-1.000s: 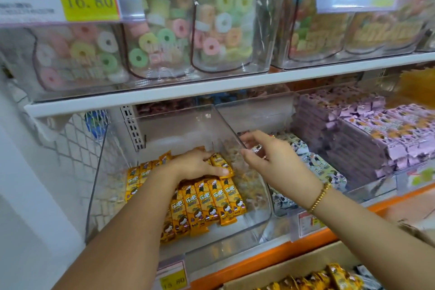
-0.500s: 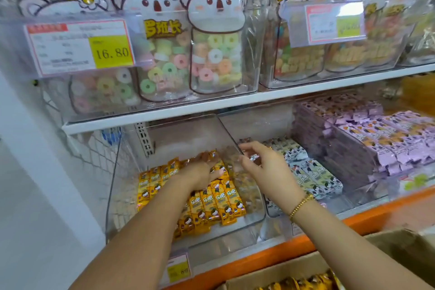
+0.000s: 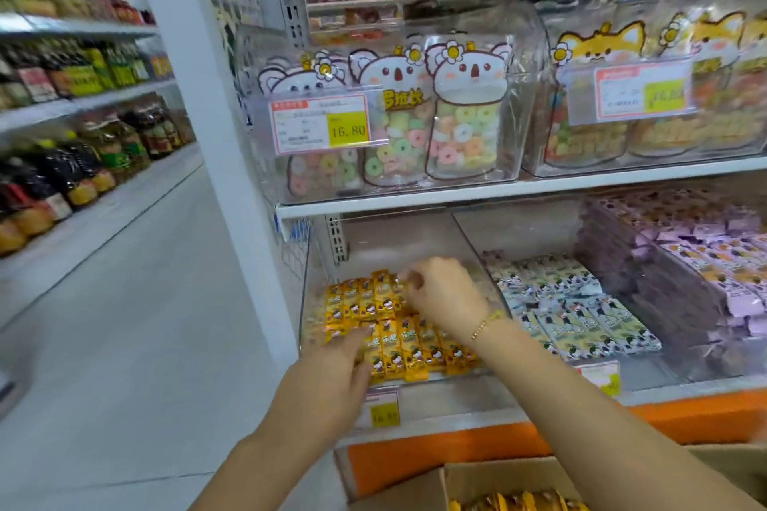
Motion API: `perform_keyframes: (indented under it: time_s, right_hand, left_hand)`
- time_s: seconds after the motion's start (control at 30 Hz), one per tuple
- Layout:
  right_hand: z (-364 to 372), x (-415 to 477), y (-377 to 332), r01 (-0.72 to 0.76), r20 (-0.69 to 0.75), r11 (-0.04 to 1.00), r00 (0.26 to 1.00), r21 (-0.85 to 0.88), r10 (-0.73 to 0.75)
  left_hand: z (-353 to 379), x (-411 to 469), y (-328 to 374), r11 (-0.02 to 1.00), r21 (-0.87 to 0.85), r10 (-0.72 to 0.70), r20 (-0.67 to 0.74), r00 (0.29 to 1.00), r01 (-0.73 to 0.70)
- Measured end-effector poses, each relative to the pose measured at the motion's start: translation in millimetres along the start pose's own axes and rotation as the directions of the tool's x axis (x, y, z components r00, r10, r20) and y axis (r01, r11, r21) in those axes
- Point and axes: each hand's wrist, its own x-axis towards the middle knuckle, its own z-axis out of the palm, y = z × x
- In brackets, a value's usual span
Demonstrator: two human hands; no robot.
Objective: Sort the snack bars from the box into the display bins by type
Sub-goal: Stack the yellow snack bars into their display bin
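Yellow snack bars (image 3: 398, 340) lie in two rows in a clear display bin (image 3: 415, 236) on the lower shelf. My left hand (image 3: 328, 382) rests at the bin's front left, its straight fingers touching the front row of bars. Over the back row, my right hand (image 3: 446, 295) has curled fingers whose tips pinch the top end of a yellow bar; motion blur hides the detail. The cardboard box (image 3: 460, 477) sits at the bottom edge below my arms, with more yellow bars (image 3: 519, 504) showing inside.
The neighbouring bin holds white-and-green bars (image 3: 572, 311), and purple bars (image 3: 705, 278) fill the bin further right. A price tag (image 3: 384, 409) hangs on the shelf front. Jars of ring candy (image 3: 460, 137) stand on the shelf above. An aisle floor (image 3: 124, 344) lies to the left.
The view swung left and up. My right hand moved left from the bin divider onto the back row of yellow bars. My left hand drew back to the bin's front left.
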Motion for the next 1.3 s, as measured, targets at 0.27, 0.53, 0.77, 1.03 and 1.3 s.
perform_keyframes:
  time_s: [0.27,0.53,0.77,1.03,1.3]
  right_hand:
    - [70.4,58.6,-29.6,-0.243,0.226,0.966,0.940,-0.089,0.257]
    - [80.7,68.0,-29.1,-0.366,0.161,0.923,0.924,0.118,0.346]
    - [101.5,68.6,-56.0,-0.343,0.366,0.847,0.911,0.406,0.193]
    - [29.7,-23.9,-21.1,-0.090,0.132,0.822,0.991,0.562,0.019]
    - [39.0,-174.1,94.1,-0.172,0.360,0.903,0.933,0.394,0.021]
  left_hand:
    - [4.7,-41.1,-32.8,0.997,-0.037,0.066,0.029,0.997,-0.065]
    - [12.7,-42.6,-36.5,0.994,-0.068,0.089,-0.028,0.996,-0.091]
    - [16.1,-42.6,-36.2,0.994,-0.071,0.080,-0.058,0.995,-0.084]
    - [9.5,-60.7,-21.1,0.978,-0.115,0.164,-0.093,0.982,-0.174]
    - [64.5,-82.2,32.7,0.986,-0.046,0.168,0.325,0.931,-0.162]
